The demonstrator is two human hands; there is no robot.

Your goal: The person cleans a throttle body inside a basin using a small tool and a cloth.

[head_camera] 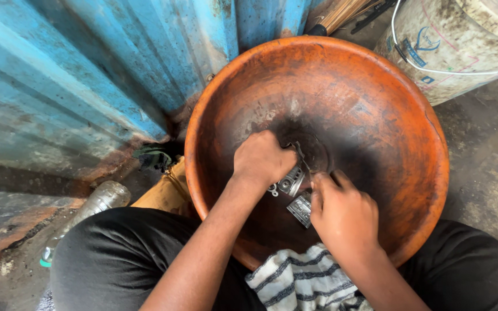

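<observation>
Printed white bucket (462, 46), top right.

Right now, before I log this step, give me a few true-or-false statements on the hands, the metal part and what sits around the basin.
1. Both hands are inside the orange basin. True.
2. The left hand grips a grey metal part. True.
3. The right hand rests on the plastic bottle. False: it works at the metal part in the basin; the bottle lies on the ground to the left.
4. A striped cloth lies at the basin's near rim. True.
5. The white bucket stands inside the basin. False: it stands outside, beyond the far right rim.
</observation>
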